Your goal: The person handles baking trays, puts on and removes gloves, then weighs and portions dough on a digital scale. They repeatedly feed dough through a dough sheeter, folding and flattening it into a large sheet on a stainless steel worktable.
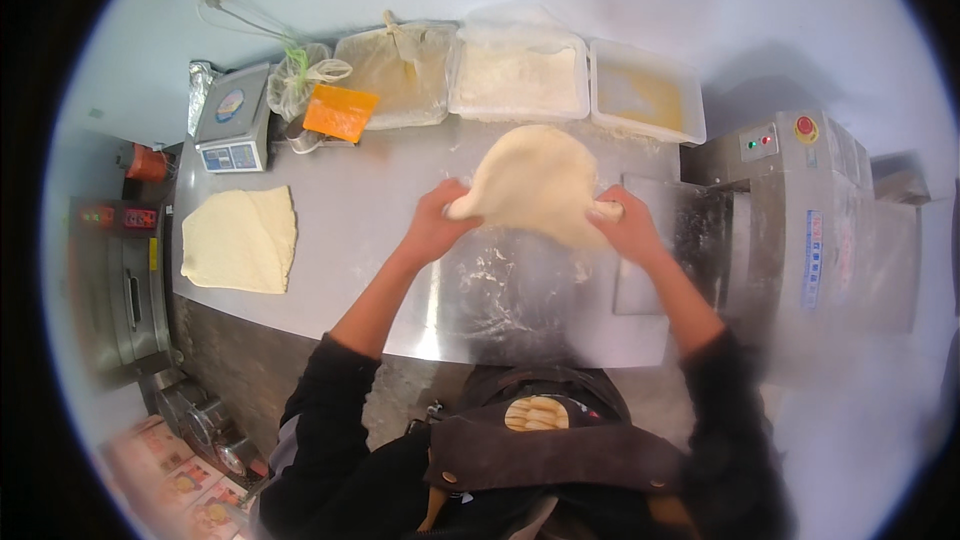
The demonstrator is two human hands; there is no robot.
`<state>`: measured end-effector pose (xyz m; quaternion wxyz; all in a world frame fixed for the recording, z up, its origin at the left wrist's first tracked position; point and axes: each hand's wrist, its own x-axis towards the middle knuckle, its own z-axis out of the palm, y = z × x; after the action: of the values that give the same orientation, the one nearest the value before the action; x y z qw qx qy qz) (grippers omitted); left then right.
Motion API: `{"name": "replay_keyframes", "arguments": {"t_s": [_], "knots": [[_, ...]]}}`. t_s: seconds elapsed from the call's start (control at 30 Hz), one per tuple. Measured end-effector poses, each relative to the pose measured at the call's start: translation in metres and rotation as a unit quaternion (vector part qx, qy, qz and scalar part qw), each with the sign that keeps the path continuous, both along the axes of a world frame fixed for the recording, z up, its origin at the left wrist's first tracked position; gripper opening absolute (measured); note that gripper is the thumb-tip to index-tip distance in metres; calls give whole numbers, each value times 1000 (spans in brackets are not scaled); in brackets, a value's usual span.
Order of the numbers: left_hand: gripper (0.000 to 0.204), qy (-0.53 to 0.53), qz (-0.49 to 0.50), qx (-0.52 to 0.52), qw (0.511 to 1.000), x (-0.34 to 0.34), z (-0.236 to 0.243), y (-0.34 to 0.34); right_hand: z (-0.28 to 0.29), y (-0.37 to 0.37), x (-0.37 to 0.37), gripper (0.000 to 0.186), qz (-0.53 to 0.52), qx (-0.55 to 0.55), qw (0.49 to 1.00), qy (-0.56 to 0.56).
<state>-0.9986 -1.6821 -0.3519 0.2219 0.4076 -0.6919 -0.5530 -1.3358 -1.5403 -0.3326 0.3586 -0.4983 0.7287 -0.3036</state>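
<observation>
A pale sheet of dough (pixel 535 180) is stretched between my two hands over the steel table. My left hand (pixel 440 220) pinches its left edge, thumb and fingers closed on it. On the opposite side my right hand (pixel 627 225) grips the right edge in the same way. The sheet's far part rises in a rounded shape, and its near edge sags between the hands. Whether its underside touches the table I cannot tell. Another flat, folded piece of dough (pixel 240 240) lies at the table's left end, apart from both hands.
Along the back stand a digital scale (pixel 232 120), an orange scraper (pixel 340 112), a bag-covered tub (pixel 395 75), a tub of flour (pixel 520 80) and a tub with yellowish contents (pixel 648 90). A steel machine (pixel 800 210) borders the right side. Flour dusts the steel table (pixel 350 190).
</observation>
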Motion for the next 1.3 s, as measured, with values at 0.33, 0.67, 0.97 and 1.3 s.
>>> {"name": "replay_keyframes", "arguments": {"t_s": [0.33,0.67,0.97,1.3], "knots": [[54,2,270,79,960,64,-137,92,-67,90,86,37,168,-30,966,192],[97,-341,256,-111,898,-110,-148,110,-116,-19,73,71,42,-76,950,299],[107,-388,119,-193,893,-103,-128,109,-153,-42,43,83,15,45,949,311],[110,-352,-50,-209,911,-82,-134,165,-143,-14,36,85,-126,-22,964,235]]}}
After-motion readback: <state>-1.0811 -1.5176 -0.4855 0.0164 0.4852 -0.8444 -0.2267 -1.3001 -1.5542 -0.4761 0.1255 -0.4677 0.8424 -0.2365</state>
